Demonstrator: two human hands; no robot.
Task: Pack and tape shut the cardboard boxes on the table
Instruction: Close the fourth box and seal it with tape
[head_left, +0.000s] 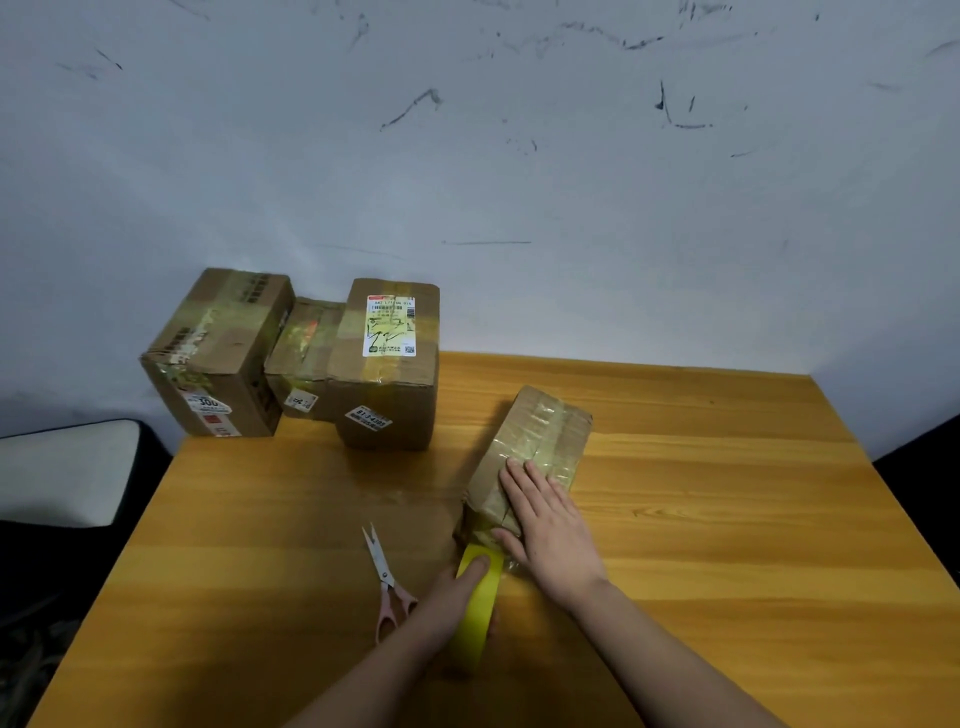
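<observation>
R hand (545, 525), fingers flat, pressing small tape-wrapped cardboard box (540, 441); L hand (457, 597) fingers gripping yellow tape roll (475, 618) on wooden table (727, 519).

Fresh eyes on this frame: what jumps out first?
The yellow tape roll at the near centre, gripped by the left hand, its strip running up onto the small box that the right hand presses flat. Next, three taped boxes clustered at the table's far left corner, and pink-handled scissors lying left of the roll.
</observation>
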